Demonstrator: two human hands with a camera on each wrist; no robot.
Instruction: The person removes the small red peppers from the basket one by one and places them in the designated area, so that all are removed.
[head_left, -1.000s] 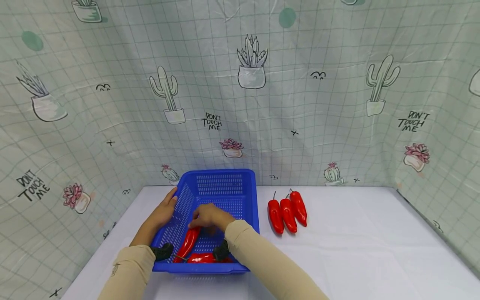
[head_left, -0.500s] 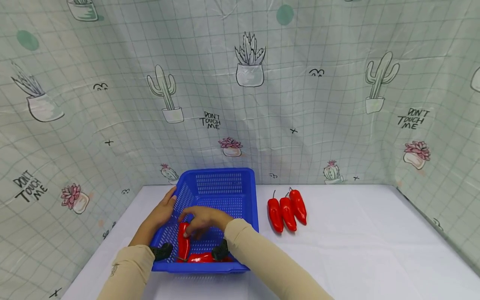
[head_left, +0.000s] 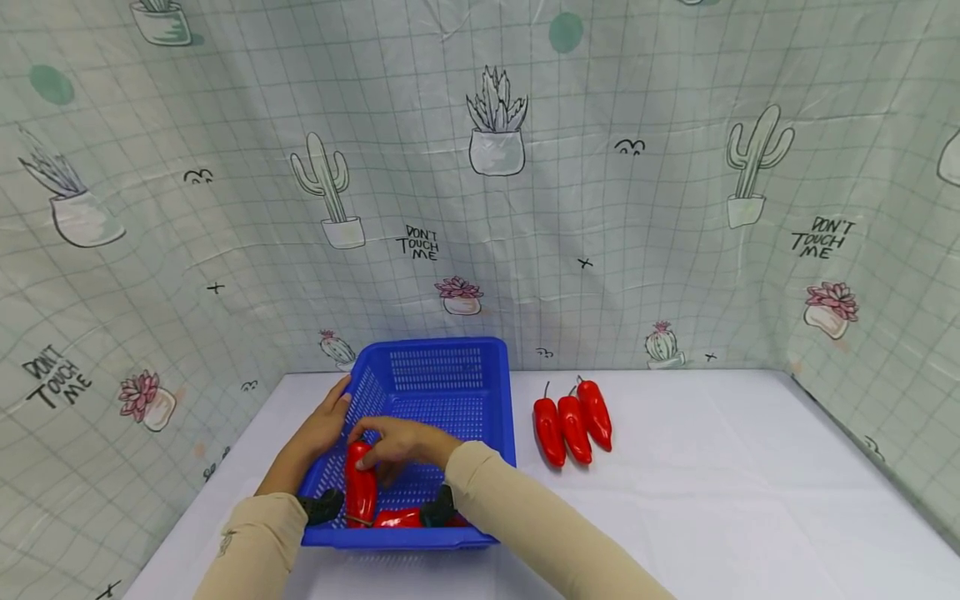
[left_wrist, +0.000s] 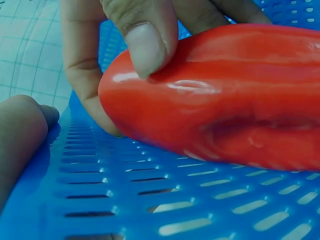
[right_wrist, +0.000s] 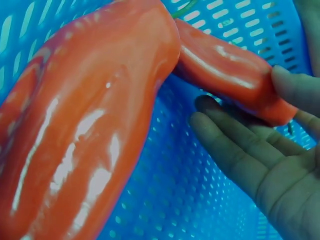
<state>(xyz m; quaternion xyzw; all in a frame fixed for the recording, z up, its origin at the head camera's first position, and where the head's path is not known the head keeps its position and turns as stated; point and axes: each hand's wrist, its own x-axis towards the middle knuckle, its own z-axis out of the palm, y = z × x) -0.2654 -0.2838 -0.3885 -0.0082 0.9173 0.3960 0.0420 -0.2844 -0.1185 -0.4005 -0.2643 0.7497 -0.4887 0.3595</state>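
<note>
My right hand (head_left: 401, 442) reaches into a blue plastic basket (head_left: 504, 417) and pinches a long red chili pepper (head_left: 361, 492) at one end, between thumb and index finger. The right wrist view shows this held pepper (right_wrist: 225, 65) with the other fingers extended below it. A second red pepper (head_left: 397, 518) lies along the basket's near wall and looms large in the right wrist view. My left hand (head_left: 318, 429) rests along the basket's left rim with fingers fairly straight. In the left wrist view, one left-hand finger (left_wrist: 20, 130) shows at the basket's edge.
To the right of the basket, three red peppers (head_left: 573, 427) lie side by side on the white tabletop (head_left: 697, 483). A patterned cloth (head_left: 585, 208) hangs behind and at both sides. Dark wrist-worn devices (head_left: 322, 506) sit by both sleeves.
My right hand has moved left within the basket, briefly loosening its fingers and then pinching the pepper again. That pepper now lies more upright along the left wall. The left hand stays put.
</note>
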